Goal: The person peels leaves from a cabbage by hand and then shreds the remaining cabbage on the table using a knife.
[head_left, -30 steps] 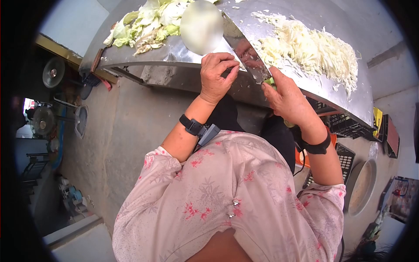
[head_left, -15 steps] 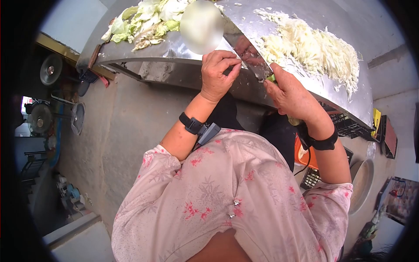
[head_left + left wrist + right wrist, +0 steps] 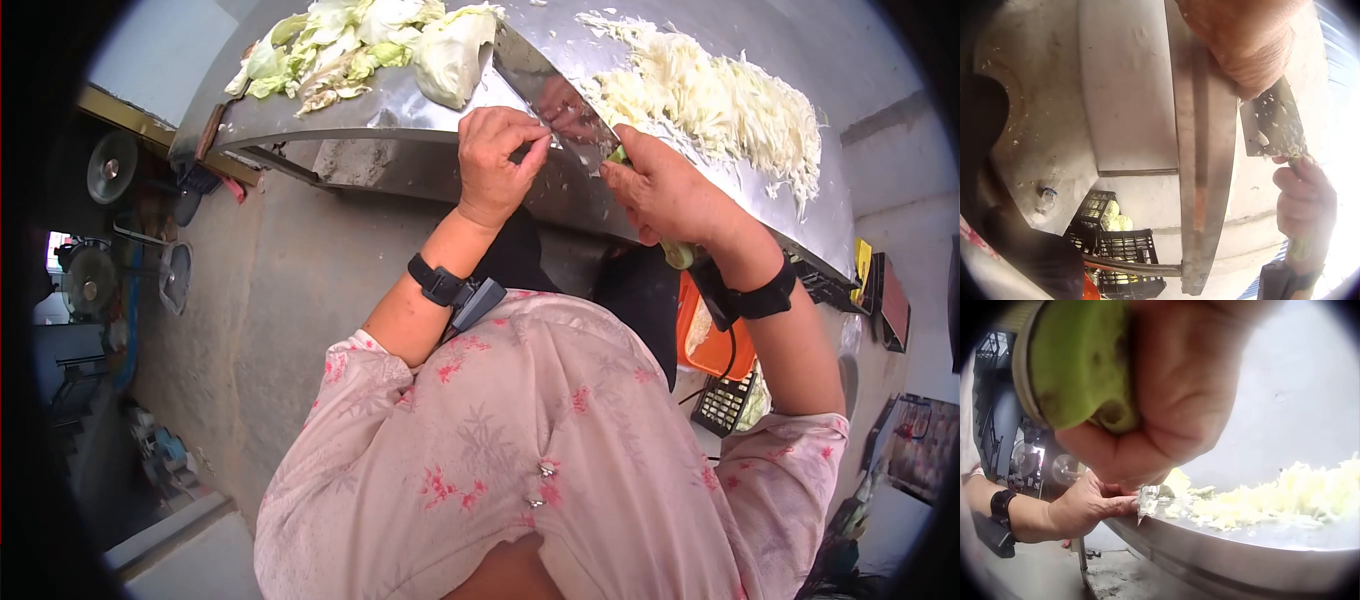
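My right hand grips the green handle of a broad-bladed cleaver. The blade slants up and left over the table's near edge, with pale shreds stuck to it in the left wrist view. My left hand has its fingers curled, thumb and forefinger pinching at the blade's edge; its fingertips partly hide that spot. Beyond the blade, to the right, lies a long heap of shredded cabbage. Loose cabbage leaves are piled at the left, and a larger cabbage piece sits beside the blade.
The steel table has a curved near edge in front of my body. Under its right side stand an orange tub and black crates, with whole cabbages nearby. Fans stand at the far left.
My right forearm and elbow have swung outward to the right, uncovering more of the orange tub. The cleaver has shifted slightly up and left. My left hand stays at the blade, moving a little.
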Demonstrator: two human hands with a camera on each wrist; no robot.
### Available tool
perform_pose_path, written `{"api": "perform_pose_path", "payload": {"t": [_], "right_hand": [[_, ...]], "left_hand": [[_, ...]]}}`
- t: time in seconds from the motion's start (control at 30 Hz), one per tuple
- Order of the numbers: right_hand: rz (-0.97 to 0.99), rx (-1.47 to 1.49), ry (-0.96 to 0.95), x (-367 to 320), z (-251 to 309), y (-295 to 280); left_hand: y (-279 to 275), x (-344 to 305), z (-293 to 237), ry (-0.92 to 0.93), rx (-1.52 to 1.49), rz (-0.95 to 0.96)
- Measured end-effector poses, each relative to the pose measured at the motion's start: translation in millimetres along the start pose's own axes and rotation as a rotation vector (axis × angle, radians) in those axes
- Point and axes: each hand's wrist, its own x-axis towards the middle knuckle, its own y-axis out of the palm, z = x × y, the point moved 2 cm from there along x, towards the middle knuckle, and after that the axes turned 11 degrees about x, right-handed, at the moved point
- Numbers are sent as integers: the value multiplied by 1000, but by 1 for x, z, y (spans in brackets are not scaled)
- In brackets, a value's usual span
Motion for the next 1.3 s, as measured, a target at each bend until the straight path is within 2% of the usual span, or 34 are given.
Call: {"api": "perform_pose_path", "payload": {"t": [0.17, 0.27, 0.47, 0.57, 1.0, 1.1, 1.2, 1.3], "right_hand": [[-11, -18, -19, 6, 1, 3], [10, -48, 56, 13, 5, 7], [-163, 257, -39, 13, -18, 15], [-158, 344, -83, 10, -31, 19], [-185, 103, -218, -3, -29, 26], [-168, 173, -153, -4, -24, 27], [-159, 110, -204, -3, -24, 24], [-142, 101, -164, -4, -20, 23]], "left_hand": [[1, -1, 0, -8, 0, 7], [0, -1, -1, -15, 1, 6], [1, -2, 3, -28, -33, 11], [-2, -1, 2, -31, -33, 20], [-1, -2, 3, -26, -32, 17], [0, -3, 4, -25, -49, -3], [2, -3, 5, -16, -39, -10], [2, -4, 5, -14, -34, -10]]}}
